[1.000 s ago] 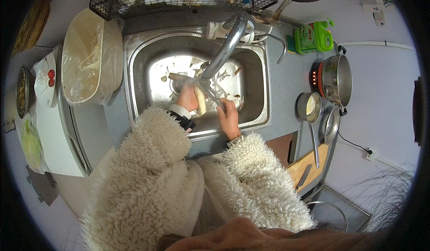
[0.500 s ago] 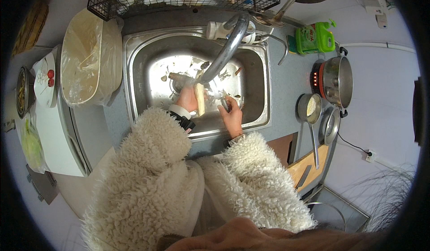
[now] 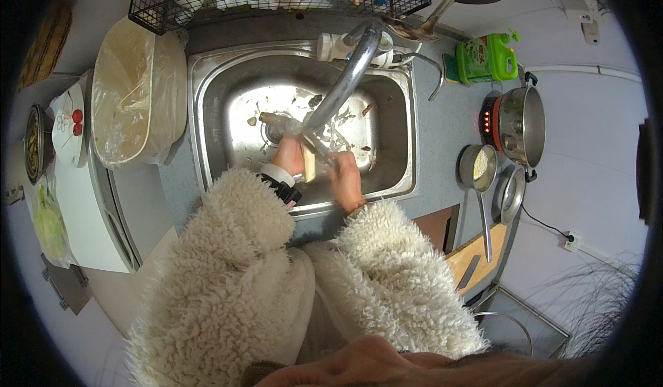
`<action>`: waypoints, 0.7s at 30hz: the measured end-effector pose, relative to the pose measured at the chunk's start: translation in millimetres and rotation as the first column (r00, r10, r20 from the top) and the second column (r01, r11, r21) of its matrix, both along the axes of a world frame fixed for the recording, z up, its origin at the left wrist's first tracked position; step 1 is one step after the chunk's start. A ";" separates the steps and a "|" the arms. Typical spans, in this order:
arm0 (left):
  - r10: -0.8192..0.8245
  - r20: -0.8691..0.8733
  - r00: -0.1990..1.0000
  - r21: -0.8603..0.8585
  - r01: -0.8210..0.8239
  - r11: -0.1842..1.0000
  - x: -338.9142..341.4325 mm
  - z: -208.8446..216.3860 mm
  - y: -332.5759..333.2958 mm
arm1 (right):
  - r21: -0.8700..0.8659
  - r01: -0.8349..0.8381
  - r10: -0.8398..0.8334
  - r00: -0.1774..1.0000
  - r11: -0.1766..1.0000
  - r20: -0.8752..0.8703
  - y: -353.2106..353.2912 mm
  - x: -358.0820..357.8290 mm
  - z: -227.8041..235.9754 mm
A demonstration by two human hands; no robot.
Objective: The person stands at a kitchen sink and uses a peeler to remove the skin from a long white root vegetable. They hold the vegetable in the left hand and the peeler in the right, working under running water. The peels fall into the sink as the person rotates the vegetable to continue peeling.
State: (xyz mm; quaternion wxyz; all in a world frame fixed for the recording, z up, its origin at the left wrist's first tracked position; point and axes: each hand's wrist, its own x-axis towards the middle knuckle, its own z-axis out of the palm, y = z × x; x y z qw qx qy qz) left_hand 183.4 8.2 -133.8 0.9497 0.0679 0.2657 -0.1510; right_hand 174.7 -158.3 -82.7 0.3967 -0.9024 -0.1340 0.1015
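Pale vegetable (image 3: pixel 309 168), gripped in left hand (image 3: pixel 288 156), just left of right hand (image 3: pixel 345 178)

A grey counter (image 3: pixel 434 128) has a steel sink (image 3: pixel 413 145) set into it. Past the counter's right edge rises a pale, faintly lilac wall (image 3: pixel 594 173), crossed by a white pipe (image 3: pixel 583 69), with a socket (image 3: pixel 572 240) out beyond the near right corner. Against the left edge stands a white cupboard (possibly a fridge) (image 3: pixel 86 214). Bright light pools on the sink's bottom.
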 end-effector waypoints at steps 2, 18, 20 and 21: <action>-0.079 0.109 0.991 -0.084 0.088 0.993 -3.1 -7.3 3.8 | 0.024 0.059 -0.059 0.998 0.998 0.014 -2.9 7.3 -3.3; -0.128 0.047 0.991 -0.045 0.130 0.990 -5.9 -27.4 5.1 | -0.005 0.159 -0.158 0.987 0.987 0.004 -11.5 11.9 0.2; -0.132 0.043 0.990 -0.064 0.135 0.989 -6.0 -25.3 6.3 | -0.034 0.143 -0.145 0.988 0.989 -0.046 -13.2 9.9 -0.2; -0.160 -0.007 0.987 -0.068 0.159 0.985 -6.0 -22.7 7.4 | -0.029 0.139 -0.141 0.989 0.990 -0.052 -14.0 9.9 -0.3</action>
